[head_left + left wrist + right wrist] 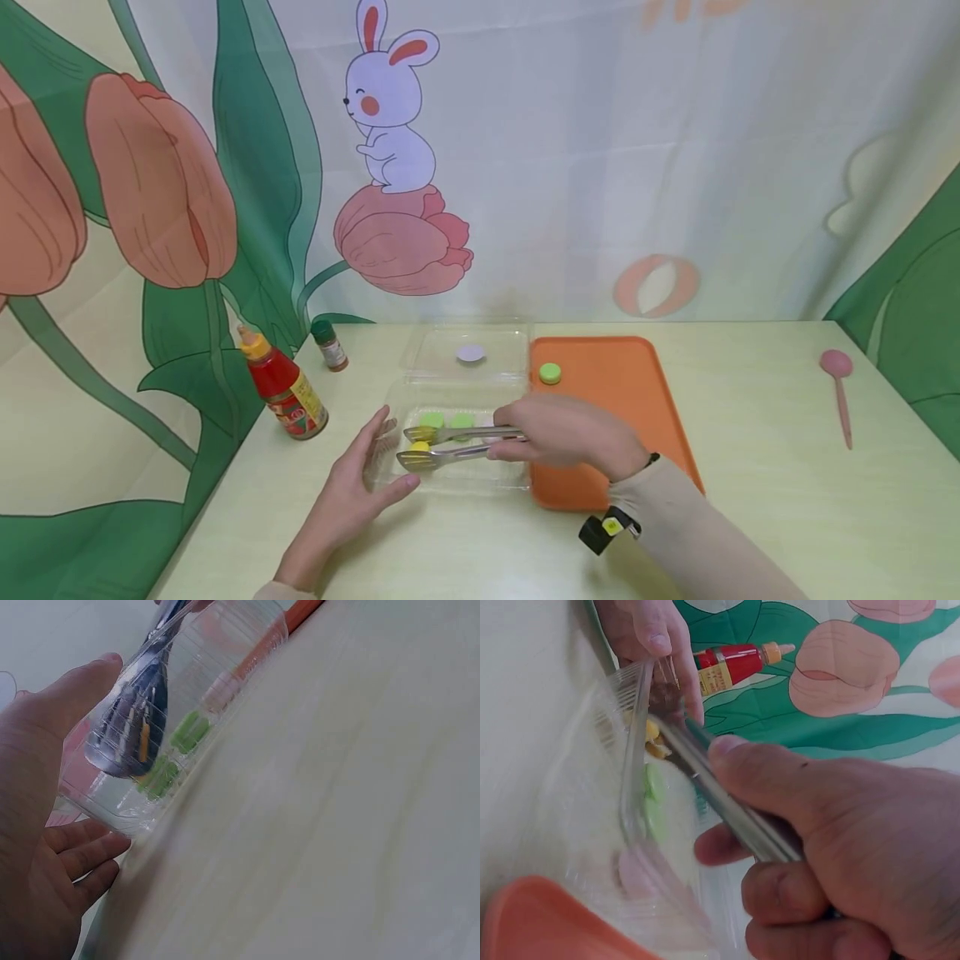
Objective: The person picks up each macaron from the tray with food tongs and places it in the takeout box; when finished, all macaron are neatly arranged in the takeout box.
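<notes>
My right hand [570,429] grips metal tongs [461,452], their two tips spread low inside a clear plastic box [480,479]. A yellow macaron [419,447] shows between the tips; I cannot tell whether they pinch it. Behind the tongs, green macarons [462,420] lie in the box, and a pale pink one [634,876] shows in the right wrist view. At the box's left end is my left hand [352,492], thumb by the front corner and fingers along the side, touching the plastic in the left wrist view.
Right of the box lies an orange tray [615,367] with one green macaron [550,372] on it. The box's clear lid [502,350] stands folded back. Far left are a red sauce bottle [288,392] and a green-capped jar [330,346]; far right, a pink spoon [838,375].
</notes>
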The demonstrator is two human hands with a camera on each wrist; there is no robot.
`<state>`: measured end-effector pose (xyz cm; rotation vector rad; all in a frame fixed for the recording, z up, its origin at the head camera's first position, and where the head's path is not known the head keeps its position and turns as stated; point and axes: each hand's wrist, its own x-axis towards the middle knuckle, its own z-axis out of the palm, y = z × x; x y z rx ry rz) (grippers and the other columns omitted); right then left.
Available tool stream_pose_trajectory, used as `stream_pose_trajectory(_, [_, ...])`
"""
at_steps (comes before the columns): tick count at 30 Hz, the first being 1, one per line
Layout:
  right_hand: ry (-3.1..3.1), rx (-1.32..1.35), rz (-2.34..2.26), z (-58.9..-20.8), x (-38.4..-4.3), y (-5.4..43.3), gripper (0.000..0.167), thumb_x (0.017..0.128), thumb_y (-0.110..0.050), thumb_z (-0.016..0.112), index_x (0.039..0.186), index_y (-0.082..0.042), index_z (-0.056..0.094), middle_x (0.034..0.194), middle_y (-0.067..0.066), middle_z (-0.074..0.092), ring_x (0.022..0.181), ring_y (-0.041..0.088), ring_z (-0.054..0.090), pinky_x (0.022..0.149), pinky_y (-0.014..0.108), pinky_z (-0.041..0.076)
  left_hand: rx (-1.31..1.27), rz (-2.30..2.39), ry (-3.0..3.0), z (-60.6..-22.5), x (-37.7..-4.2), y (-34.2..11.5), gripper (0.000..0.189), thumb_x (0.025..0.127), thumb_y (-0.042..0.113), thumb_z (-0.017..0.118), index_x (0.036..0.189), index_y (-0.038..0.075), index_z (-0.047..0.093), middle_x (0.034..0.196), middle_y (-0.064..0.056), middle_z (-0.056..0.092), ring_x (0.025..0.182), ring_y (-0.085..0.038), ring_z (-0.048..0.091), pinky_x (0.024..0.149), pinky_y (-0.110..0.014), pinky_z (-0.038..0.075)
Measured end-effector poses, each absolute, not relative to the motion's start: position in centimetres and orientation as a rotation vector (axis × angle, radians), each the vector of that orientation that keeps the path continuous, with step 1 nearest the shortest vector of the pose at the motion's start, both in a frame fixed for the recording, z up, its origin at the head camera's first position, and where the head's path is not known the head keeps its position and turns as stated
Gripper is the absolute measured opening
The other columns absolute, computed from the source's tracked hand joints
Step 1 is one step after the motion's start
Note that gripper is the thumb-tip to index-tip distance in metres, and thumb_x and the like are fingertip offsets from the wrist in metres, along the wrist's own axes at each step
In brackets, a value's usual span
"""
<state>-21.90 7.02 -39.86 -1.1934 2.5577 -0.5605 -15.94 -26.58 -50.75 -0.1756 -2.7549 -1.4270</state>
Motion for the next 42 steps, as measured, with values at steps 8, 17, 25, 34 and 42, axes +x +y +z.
stream_pose_trajectory(8, [2.572, -1.154, -0.482, -39.6, -21.9, 6.2, 0.027, 0.109, -0.038, 0.075, 0.091, -0.019, 0.069, 0.068, -0.011, 0.049, 0.059, 0.005, 0.046, 0.058, 0.023, 0.039, -0.188, -1.423, -2.750, -50.7, -16.1, -26.4, 0.112, 0.092, 0.052, 0.091, 0.178, 0.031, 0.023, 0.176, -0.007, 0.045, 0.162, -0.035, 0.044, 0.134, -0.067, 0.027])
stream_pose_trajectory(17, [2.592, -1.120, -0.477, -39.4, -21.6, 6.5, 0.029, 0.109, -0.038, 0.075, 0.089, -0.018, 0.066, 0.068, -0.009, 0.052, 0.059, 0.006, 0.047, 0.058, 0.024, 0.039, -0.200, -1.430, -2.738, -50.8, -16.0, -26.4, 0.110, 0.092, 0.048, 0.092, 0.178, 0.031, 0.024, 0.175, -0.007, 0.046, 0.161, -0.035, 0.046, 0.134, -0.066, 0.028])
stream_pose_trajectory(25, [2.608, -1.080, -0.539, -39.5, -21.3, 7.5, 0.028, 0.109, -0.043, 0.073, 0.096, -0.019, 0.066, 0.075, -0.007, 0.060, 0.064, 0.007, 0.051, 0.059, 0.027, 0.044, -0.214, -1.429, -2.735, -50.7, -16.1, -26.4, 0.110, 0.093, 0.048, 0.091, 0.178, 0.030, 0.024, 0.175, -0.008, 0.047, 0.160, -0.035, 0.048, 0.133, -0.069, 0.027])
stream_pose_trajectory(34, [2.674, -1.081, -0.678, -39.5, -21.4, 9.8, 0.030, 0.112, -0.045, 0.068, 0.112, -0.016, 0.066, 0.087, -0.008, 0.063, 0.068, 0.008, 0.056, 0.063, 0.029, 0.049, -0.159, -1.422, -2.778, -50.5, -16.0, -26.3, 0.112, 0.092, 0.051, 0.091, 0.178, 0.034, 0.021, 0.177, -0.006, 0.044, 0.160, -0.033, 0.047, 0.133, -0.072, 0.024])
stream_pose_trajectory(42, [2.732, -1.061, -0.771, -38.7, -21.3, 12.7, 0.036, 0.112, -0.049, 0.066, 0.115, -0.013, 0.060, 0.068, -0.013, 0.060, 0.059, 0.004, 0.052, 0.057, 0.025, 0.044, -0.134, -1.430, -2.792, -50.3, -16.0, -26.1, 0.113, 0.092, 0.050, 0.091, 0.179, 0.034, 0.021, 0.177, -0.006, 0.044, 0.162, -0.033, 0.045, 0.133, -0.071, 0.023])
